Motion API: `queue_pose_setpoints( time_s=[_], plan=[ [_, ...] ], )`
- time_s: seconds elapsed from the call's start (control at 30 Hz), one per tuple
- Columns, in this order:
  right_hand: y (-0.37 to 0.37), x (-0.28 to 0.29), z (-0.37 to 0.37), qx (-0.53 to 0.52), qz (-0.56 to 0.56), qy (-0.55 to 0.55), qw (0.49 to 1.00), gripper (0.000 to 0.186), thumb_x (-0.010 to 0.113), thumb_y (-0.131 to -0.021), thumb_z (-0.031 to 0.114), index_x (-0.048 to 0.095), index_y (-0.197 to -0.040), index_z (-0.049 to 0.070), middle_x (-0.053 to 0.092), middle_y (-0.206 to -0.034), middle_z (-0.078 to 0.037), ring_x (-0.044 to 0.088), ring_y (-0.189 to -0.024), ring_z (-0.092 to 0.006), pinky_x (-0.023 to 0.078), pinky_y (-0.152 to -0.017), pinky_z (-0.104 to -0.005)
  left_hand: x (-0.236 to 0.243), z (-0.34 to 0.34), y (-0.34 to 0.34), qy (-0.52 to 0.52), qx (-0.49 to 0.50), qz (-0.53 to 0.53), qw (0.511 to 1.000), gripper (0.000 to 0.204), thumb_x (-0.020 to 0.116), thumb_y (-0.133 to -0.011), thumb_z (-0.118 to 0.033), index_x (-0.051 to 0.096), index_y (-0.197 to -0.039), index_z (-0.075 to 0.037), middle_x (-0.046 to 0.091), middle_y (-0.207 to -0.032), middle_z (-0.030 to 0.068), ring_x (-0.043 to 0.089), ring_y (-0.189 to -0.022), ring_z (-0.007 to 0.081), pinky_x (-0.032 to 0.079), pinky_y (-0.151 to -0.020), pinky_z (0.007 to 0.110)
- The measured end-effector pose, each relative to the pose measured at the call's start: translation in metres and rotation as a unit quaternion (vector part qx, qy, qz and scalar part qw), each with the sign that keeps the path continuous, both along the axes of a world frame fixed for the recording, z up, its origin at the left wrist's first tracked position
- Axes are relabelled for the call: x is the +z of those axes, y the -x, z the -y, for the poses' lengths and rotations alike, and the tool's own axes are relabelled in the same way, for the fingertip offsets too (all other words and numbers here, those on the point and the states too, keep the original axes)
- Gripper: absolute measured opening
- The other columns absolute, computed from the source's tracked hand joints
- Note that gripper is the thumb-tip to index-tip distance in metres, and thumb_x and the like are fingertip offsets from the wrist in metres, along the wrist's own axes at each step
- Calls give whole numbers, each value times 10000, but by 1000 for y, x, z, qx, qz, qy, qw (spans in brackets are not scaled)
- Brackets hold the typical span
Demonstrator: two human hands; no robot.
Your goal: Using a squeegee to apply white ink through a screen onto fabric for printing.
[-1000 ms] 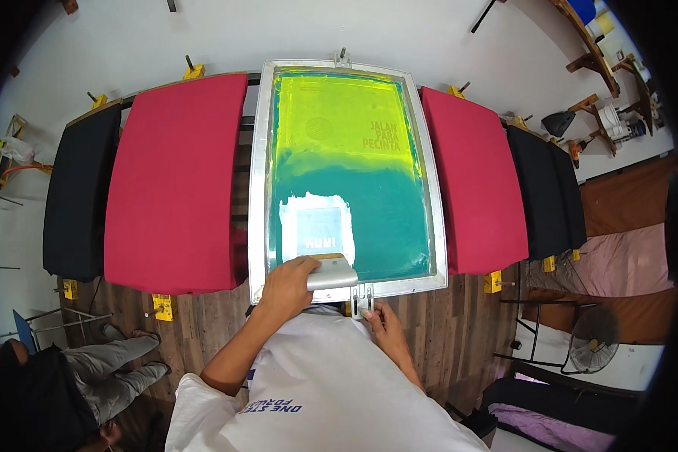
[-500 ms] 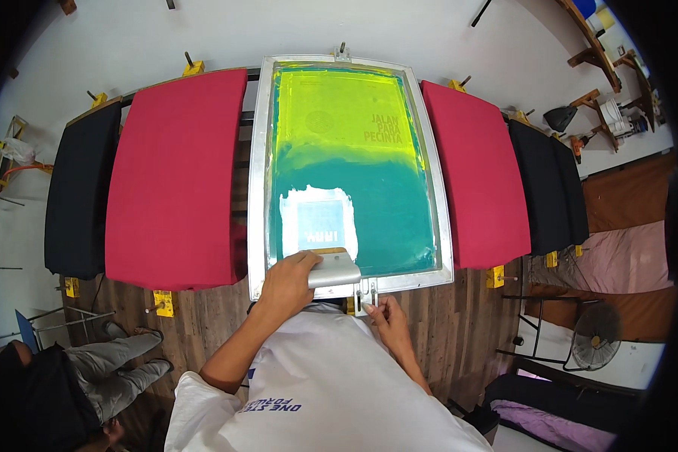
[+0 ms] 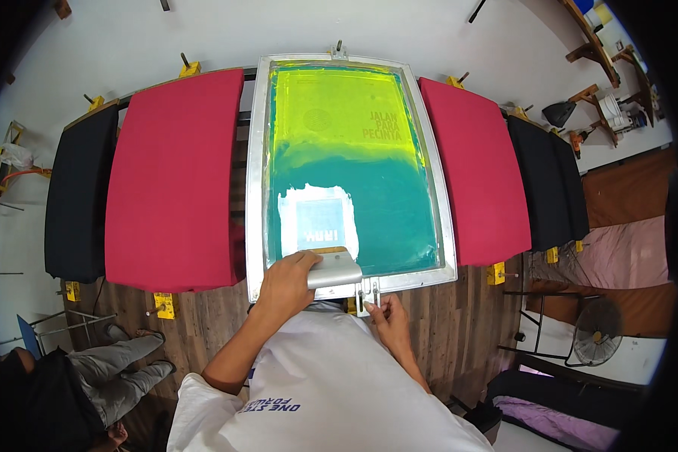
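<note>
A screen-printing frame (image 3: 446, 248) with a pale metal border lies in front of me. Its teal mesh (image 3: 388, 218) is smeared yellow-green across the far half. Near its lower left is a white ink patch (image 3: 286, 207) around a pale lettered rectangle. My left hand (image 3: 288, 286) is closed on a squeegee (image 3: 335, 270) with a silver handle, at the frame's near edge below the white patch. My right hand (image 3: 390, 316) pinches a slotted metal bracket (image 3: 368, 297) on the near edge. The squeegee's blade is hard to make out.
Boards covered in red cloth (image 3: 177, 181) and red fabric (image 3: 482, 173) flank the frame, with black-covered boards (image 3: 80, 192) farther out. Yellow blocks (image 3: 166, 305) sit at their ends. A person (image 3: 105, 369) is at lower left; a fan (image 3: 597, 331) stands at right.
The frame looks slightly larger and its border has shifted outward a little in the picture. Both hands keep the same grips on the squeegee and the bracket.
</note>
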State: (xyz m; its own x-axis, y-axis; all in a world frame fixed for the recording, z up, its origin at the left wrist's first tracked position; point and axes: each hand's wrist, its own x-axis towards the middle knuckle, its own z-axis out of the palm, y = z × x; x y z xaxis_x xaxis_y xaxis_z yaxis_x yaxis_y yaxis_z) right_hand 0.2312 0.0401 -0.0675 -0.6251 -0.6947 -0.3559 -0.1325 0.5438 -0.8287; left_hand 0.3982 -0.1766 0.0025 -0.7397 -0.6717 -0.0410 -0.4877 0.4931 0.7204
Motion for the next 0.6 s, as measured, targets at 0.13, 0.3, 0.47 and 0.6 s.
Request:
queue_pose_setpoints(
  time_s=[0.13,0.3,0.47,0.6],
  plan=[
    [-2,7,2,-6,3,-9,1000,302,727,-895,249,551,-862,6,483,-668,-27,433,-614,-119,380,-541,-305,1,3,1,-5,-5,7,1000,435,676,-652,51,638,-1081,-10,681,-1025,184,658,-925,369,542,-810,450],
    [-6,18,9,-10,-15,-16,1000,299,724,-897,245,551,-864,3,480,-659,-33,428,-605,-123,375,-537,-310,-1,5,1,3,-10,6,1000,425,687,-656,41,647,-1077,-7,683,-1007,186,662,-894,362,544,-792,440],
    [-7,22,9,-1,-40,-12,999,296,719,-901,242,559,-871,-5,485,-636,-44,433,-588,-132,378,-534,-318,0,9,1,0,-18,13,1000,426,700,-669,26,651,-1089,-21,684,-1027,177,666,-903,354,545,-801,430],
    [-9,26,12,0,-50,-9,999,296,715,-905,245,561,-873,-6,493,-632,-52,440,-579,-139,381,-529,-327,0,10,1,-10,-20,34,999,418,711,-679,13,655,-1090,-34,686,-1045,164,669,-921,349,546,-809,420]
  ],
)
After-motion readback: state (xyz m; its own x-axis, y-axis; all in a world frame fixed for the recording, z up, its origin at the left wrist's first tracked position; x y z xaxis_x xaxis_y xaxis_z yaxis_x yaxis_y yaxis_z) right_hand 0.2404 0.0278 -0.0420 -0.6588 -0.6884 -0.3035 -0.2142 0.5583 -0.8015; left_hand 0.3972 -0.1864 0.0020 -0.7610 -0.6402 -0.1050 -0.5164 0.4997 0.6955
